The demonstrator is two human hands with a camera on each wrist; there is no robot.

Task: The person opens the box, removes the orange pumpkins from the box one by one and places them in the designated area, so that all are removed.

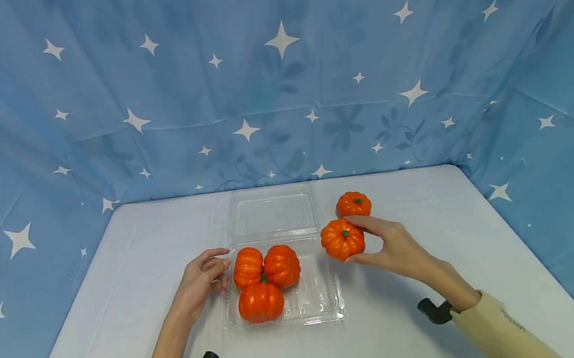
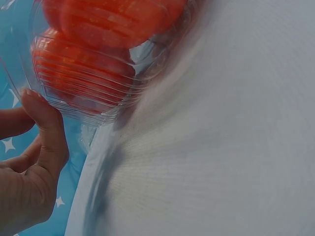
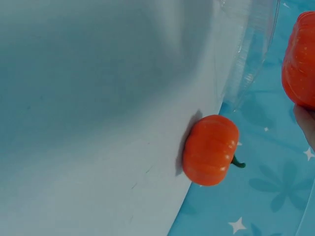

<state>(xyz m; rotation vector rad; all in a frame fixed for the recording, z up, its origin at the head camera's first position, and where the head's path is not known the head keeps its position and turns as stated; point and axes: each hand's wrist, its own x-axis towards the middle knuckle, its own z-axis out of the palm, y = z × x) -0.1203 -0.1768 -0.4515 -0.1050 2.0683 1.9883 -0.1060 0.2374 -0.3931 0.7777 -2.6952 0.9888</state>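
Observation:
A small orange toy pumpkin (image 1: 342, 240) with a green stem is held between the thumb and fingers of my right hand (image 1: 402, 245), raised beside the right edge of a clear plastic clamshell container (image 1: 319, 300). Three more pumpkins (image 1: 261, 303) sit grouped in the container's left part. My left hand (image 1: 200, 282) is at the container's left side; in the left wrist view its thumb (image 2: 47, 123) and a finger pinch the clear rim. The right wrist view shows the held pumpkin (image 3: 301, 61) only partly, with a fingertip under it.
Another pumpkin (image 1: 353, 203) stands on the white table (image 1: 403, 196) behind the held one. The container's open lid (image 1: 272, 215) lies flat toward the back. A blue curtain (image 1: 278, 87) with white stars hangs behind the table.

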